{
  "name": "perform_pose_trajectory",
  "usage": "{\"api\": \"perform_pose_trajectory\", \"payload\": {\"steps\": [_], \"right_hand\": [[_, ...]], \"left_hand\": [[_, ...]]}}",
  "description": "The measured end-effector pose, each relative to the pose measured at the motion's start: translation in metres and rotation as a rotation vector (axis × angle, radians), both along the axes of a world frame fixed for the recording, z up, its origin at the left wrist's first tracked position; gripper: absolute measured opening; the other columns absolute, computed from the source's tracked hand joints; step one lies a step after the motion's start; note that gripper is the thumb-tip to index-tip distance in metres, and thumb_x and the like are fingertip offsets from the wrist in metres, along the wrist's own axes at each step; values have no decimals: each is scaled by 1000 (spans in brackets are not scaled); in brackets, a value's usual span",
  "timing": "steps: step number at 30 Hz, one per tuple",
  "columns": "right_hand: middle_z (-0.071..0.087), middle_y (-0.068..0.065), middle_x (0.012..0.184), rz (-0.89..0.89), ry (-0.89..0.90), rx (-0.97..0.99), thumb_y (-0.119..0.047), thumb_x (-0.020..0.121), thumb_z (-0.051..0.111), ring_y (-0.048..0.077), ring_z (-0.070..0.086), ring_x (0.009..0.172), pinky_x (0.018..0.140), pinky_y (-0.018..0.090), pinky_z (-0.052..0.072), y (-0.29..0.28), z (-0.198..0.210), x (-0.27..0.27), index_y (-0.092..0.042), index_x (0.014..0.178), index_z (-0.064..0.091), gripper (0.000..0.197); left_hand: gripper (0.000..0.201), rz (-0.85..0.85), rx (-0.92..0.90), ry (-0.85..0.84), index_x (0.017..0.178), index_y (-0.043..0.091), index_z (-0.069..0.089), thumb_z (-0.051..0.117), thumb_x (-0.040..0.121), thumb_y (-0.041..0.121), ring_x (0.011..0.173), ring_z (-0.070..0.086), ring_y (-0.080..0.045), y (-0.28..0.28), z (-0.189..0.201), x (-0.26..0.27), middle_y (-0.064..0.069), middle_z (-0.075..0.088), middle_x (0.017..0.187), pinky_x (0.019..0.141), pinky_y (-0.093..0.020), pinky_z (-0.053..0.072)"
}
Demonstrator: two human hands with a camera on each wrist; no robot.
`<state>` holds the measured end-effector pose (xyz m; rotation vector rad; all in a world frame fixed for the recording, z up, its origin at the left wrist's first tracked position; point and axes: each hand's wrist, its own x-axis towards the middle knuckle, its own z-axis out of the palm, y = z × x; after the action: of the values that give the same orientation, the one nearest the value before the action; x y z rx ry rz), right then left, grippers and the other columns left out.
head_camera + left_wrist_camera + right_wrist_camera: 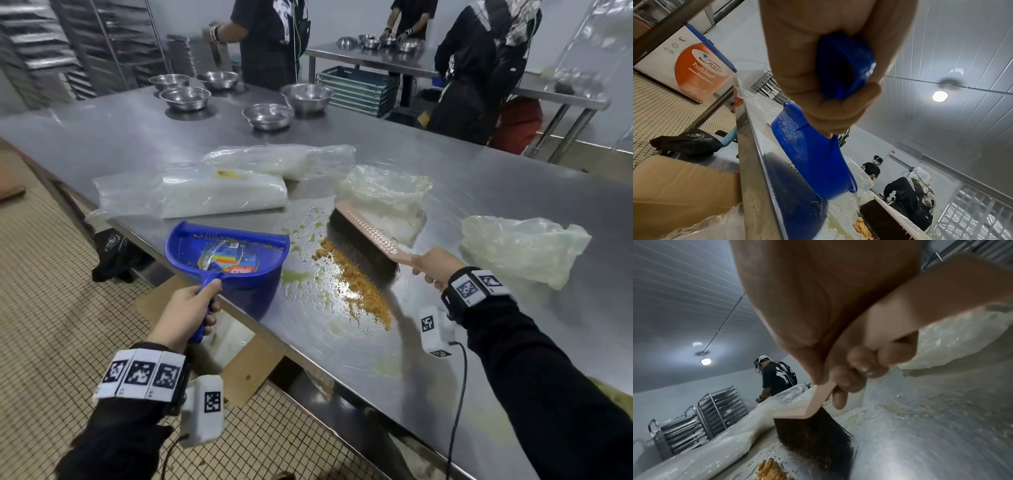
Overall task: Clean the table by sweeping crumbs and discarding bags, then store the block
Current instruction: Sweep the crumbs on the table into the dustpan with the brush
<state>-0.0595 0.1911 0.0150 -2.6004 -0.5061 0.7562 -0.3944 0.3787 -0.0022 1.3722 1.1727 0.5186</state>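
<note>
My left hand [186, 313] grips the handle of a blue dustpan [226, 250] held at the steel table's [479, 212] near edge, mouth facing right; the pan [813, 155] shows tilted from below in the left wrist view. My right hand [436, 267] holds the pink handle of a dark-bristled brush [363, 241], whose bristles [818, 439] rest on the table. A line of orange crumbs [356, 284] lies just left of the bristles, between brush and pan. Two wrapped white blocks [219, 193] lie behind the pan. Crumpled empty bags [387, 197] [520, 246] sit behind and right of the brush.
Green wet smears [294, 275] spot the table near the pan. Several steel bowls [269, 116] stand at the far side. People work at the back. Cardboard [246, 363] and a black bag [113, 253] lie on the tiled floor below the table edge.
</note>
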Motion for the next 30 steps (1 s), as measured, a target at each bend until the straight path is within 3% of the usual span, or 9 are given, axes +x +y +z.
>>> {"api": "perform_pose_trajectory", "payload": {"steps": [7,8,11,13,18,22,24,27,30], "right_hand": [[65,8,85,84,-254,-48,-50,92,47,23,60,70,64,29,42,-4,-14,0,-8,91,70,47],[64,7,82,106,-236,-48,-49,92,48,24,60,71,65,29,43,-5,-14,1,-9,88,71,46],[51,1,61,135,-167,-54,-47,91,51,17,47,54,54,26,35,-10,-6,7,-12,75,70,43],[50,-1,59,134,-185,-33,-49,90,52,15,45,52,52,25,33,-13,-2,12,-15,71,69,42],[59,1,68,161,-318,-36,-56,90,46,15,52,58,58,25,40,-10,-13,9,-18,87,72,46],[71,5,96,228,-320,-90,-62,88,44,22,64,82,73,29,49,-12,-25,3,-18,96,73,53],[69,2,92,261,-300,-86,-61,88,45,20,62,78,72,29,49,-20,-23,1,-20,94,74,51],[66,0,82,279,-300,-88,-59,88,47,15,55,69,60,25,39,-42,-18,2,-23,87,74,45],[57,-6,65,211,-285,-17,-56,89,48,14,51,62,61,27,36,-71,-19,5,-27,85,75,40]], "left_hand": [[21,7,-25,-52,91,10,57,47,96,27,30,39,-2,7,5,-1,-2,44,62,29,-13,31],[21,7,-27,-61,90,9,57,47,96,26,29,39,-1,8,5,0,-2,43,62,29,-13,31],[21,-5,-15,-55,90,9,56,46,97,26,29,39,-1,7,8,0,-3,43,63,29,-13,32],[20,-10,-13,-53,89,11,57,46,97,26,30,40,-1,5,9,0,-3,44,63,29,-13,33],[21,11,-23,-51,86,9,55,46,97,25,27,36,-1,3,6,1,-4,41,61,29,-12,29],[21,28,-29,-90,84,10,53,45,97,23,28,36,-1,0,8,-3,-3,40,62,29,-11,29],[21,45,-20,-98,83,10,53,46,97,23,28,37,-1,-1,9,-5,-4,41,63,29,-11,30],[21,64,-7,-86,82,12,53,46,97,25,29,37,-1,-3,10,-7,-4,42,64,29,-11,30],[22,41,-3,-87,81,12,54,47,96,26,29,39,-2,-9,9,-7,-4,43,64,30,-11,31]]}}
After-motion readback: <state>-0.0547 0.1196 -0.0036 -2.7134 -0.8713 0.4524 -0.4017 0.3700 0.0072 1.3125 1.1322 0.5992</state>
